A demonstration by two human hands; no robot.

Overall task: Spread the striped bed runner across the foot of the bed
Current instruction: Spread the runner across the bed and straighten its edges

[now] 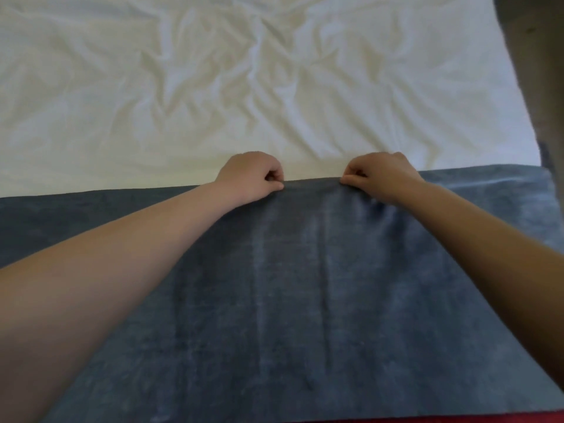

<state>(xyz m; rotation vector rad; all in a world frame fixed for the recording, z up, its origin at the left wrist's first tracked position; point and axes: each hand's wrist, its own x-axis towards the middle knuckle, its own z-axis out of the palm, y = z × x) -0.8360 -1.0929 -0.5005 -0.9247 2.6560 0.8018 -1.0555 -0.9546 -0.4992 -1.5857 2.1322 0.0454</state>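
A blue-grey bed runner (290, 300) with faint pale lengthwise stripes lies flat across the near part of the bed, reaching from the left edge of the view to the bed's right side. Its far edge runs just below the white sheet (244, 87). My left hand (250, 178) pinches that far edge between thumb and curled fingers near the middle. My right hand (381, 177) pinches the same edge a short way to the right. Small folds gather in the cloth under the right hand.
The wrinkled white sheet covers the rest of the bed beyond the runner. The bed's right edge (518, 87) slants down the right side, with dim floor past it. A thin red strip (427, 418) shows below the runner's near edge.
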